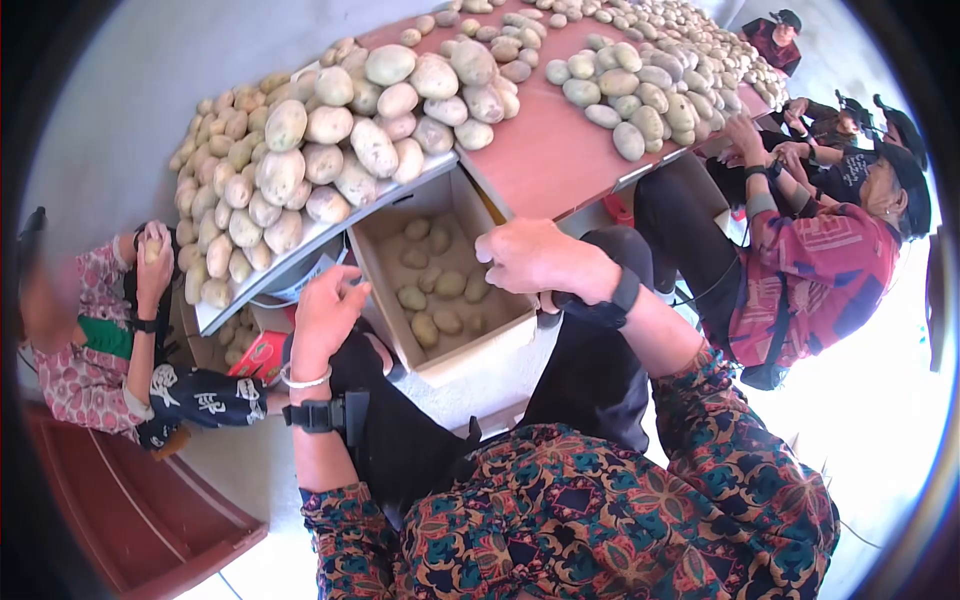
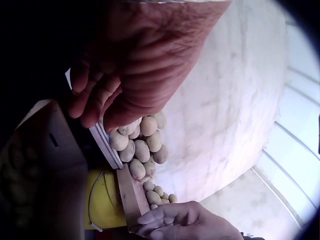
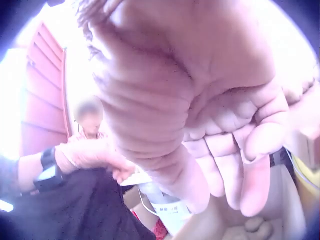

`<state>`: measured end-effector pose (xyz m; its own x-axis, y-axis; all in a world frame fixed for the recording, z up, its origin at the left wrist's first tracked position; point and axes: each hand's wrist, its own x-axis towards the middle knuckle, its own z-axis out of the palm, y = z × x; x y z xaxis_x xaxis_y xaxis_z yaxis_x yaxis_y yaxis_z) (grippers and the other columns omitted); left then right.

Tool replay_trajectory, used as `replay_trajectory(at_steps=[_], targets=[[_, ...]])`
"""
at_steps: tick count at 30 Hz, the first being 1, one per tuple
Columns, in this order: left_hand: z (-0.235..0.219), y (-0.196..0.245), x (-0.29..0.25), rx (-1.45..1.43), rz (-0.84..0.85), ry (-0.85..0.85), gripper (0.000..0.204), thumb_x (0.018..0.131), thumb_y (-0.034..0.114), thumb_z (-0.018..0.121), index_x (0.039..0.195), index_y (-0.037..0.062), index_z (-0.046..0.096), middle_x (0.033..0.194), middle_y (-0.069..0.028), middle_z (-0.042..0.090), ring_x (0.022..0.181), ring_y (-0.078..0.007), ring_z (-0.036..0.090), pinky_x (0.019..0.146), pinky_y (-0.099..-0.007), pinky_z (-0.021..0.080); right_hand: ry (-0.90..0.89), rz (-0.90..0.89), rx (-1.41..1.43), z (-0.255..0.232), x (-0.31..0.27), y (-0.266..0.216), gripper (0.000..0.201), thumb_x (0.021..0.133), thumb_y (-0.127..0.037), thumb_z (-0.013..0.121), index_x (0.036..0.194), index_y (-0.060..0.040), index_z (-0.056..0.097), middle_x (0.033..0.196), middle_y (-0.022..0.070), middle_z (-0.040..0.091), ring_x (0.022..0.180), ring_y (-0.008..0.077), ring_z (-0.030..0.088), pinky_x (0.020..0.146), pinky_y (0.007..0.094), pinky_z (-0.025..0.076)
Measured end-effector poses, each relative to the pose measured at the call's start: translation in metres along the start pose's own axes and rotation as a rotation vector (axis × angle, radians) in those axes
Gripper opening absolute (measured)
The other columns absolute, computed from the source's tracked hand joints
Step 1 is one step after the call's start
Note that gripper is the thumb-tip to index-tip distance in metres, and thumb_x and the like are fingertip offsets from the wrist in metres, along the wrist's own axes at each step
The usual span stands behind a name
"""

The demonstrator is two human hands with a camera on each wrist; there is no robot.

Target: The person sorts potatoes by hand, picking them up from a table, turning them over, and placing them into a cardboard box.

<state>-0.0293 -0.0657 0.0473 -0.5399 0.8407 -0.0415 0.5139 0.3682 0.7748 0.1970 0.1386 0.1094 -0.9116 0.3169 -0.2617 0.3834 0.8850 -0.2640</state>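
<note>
My left hand [image 1: 328, 308] hovers left of a cardboard box [image 1: 485, 352], its fingers loosely bent and holding nothing. Over the right side of that box is my right hand [image 1: 548, 258]. In the right wrist view the right hand [image 3: 200, 115] shows an empty palm, fingers relaxed. Several potatoes [image 1: 450, 284] lie on the bottom of the box. Just beyond it, a big heap of potatoes [image 1: 323, 125] covers a white-edged board [image 1: 345, 222]. The left wrist view has the left hand [image 2: 150, 65] bare, with heaped potatoes [image 2: 141, 148] behind its fingertips.
A reddish tabletop [image 1: 535, 150] carries more potato piles [image 1: 650, 95]. On the left, a person [image 1: 95, 340] holds a potato [image 1: 153, 248]; others sit at right, the nearest in a pink patterned shirt [image 1: 810, 280]. A yellow bucket [image 2: 105, 202] stands beside the box.
</note>
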Motion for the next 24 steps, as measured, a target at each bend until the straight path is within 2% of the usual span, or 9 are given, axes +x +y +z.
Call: replay_trajectory(at_steps=[4,10,11,15,16,17,19,20,24], targets=[[0.001,-0.001,0.0,-0.031,-0.016,0.019,0.029,0.085,0.017,0.069,0.106,-0.0024,0.066,0.065,-0.0088,0.066,0.06,-0.016,0.064,0.061,-0.0315,0.049,0.126,0.046,-0.005,-0.022,-0.017,0.03,0.019,0.08,-0.02,0.065,0.092,-0.0053,0.066,0.082,0.0165,0.068,0.08,0.0385,0.066,0.07,0.0485,0.051],[0.003,-0.003,0.002,-0.066,-0.037,0.006,0.03,0.085,0.014,0.069,0.108,-0.0038,0.065,0.067,-0.0056,0.065,0.06,-0.0116,0.06,0.058,-0.028,0.048,0.282,0.208,-0.108,-0.007,-0.015,0.065,0.019,0.081,-0.02,0.067,0.092,-0.0045,0.066,0.082,0.0179,0.069,0.08,0.0382,0.067,0.072,0.0472,0.052],[0.003,-0.005,0.002,-0.083,-0.038,-0.009,0.029,0.086,0.01,0.068,0.11,-0.0055,0.064,0.067,-0.0029,0.063,0.059,-0.0077,0.057,0.054,-0.0246,0.045,0.318,0.223,-0.032,0.001,-0.012,0.068,0.021,0.081,-0.022,0.066,0.093,-0.0049,0.067,0.083,0.0193,0.069,0.081,0.0389,0.067,0.073,0.0477,0.053],[0.004,-0.011,0.003,-0.034,0.008,0.011,0.03,0.086,0.011,0.068,0.11,-0.0056,0.063,0.069,-0.0035,0.063,0.058,-0.0083,0.057,0.054,-0.0254,0.046,0.356,0.182,0.208,0.007,-0.012,0.07,0.022,0.083,-0.024,0.065,0.095,-0.0054,0.068,0.086,0.0214,0.069,0.082,0.041,0.067,0.074,0.0496,0.053],[0.003,-0.009,0.003,-0.01,0.005,0.008,0.03,0.086,0.013,0.068,0.111,-0.005,0.064,0.069,-0.0044,0.064,0.059,-0.0095,0.058,0.055,-0.0258,0.047,0.377,0.163,0.211,0.007,-0.013,0.071,0.022,0.084,-0.023,0.066,0.095,-0.0036,0.067,0.082,0.0184,0.07,0.075,0.0331,0.068,0.068,0.0445,0.054],[0.002,-0.008,0.002,-0.006,-0.002,0.017,0.03,0.086,0.013,0.068,0.111,-0.005,0.064,0.069,-0.0044,0.064,0.059,-0.0095,0.058,0.055,-0.0258,0.047,0.375,0.151,0.214,0.006,-0.014,0.073,0.022,0.084,-0.023,0.066,0.095,-0.0036,0.067,0.082,0.0184,0.07,0.075,0.0331,0.068,0.068,0.0445,0.054],[-0.001,0.0,0.001,0.032,-0.049,0.012,0.034,0.084,0.023,0.069,0.109,0.0006,0.066,0.074,-0.0125,0.068,0.068,-0.0253,0.066,0.066,-0.0369,0.051,0.198,0.206,0.624,0.002,-0.014,0.074,0.022,0.085,-0.021,0.066,0.095,-0.0014,0.067,0.077,0.012,0.069,0.068,0.0198,0.066,0.062,0.0349,0.053],[-0.002,0.004,-0.001,0.03,-0.06,0.004,0.034,0.084,0.024,0.069,0.108,0.0006,0.067,0.074,-0.013,0.068,0.067,-0.0265,0.066,0.065,-0.0378,0.05,0.175,0.258,0.72,0.001,-0.017,0.072,0.02,0.088,-0.019,0.066,0.094,-0.0003,0.068,0.076,0.006,0.068,0.068,0.01,0.061,0.059,0.0267,0.05],[-0.001,0.004,0.0,0.039,-0.046,0.017,0.033,0.084,0.024,0.069,0.107,0.0008,0.067,0.074,-0.0141,0.069,0.068,-0.0267,0.066,0.065,-0.0383,0.05,0.254,0.183,0.858,0.008,-0.017,0.077,0.018,0.09,-0.019,0.064,0.094,-0.002,0.068,0.079,0.0046,0.069,0.07,0.0098,0.061,0.059,0.0255,0.049]])
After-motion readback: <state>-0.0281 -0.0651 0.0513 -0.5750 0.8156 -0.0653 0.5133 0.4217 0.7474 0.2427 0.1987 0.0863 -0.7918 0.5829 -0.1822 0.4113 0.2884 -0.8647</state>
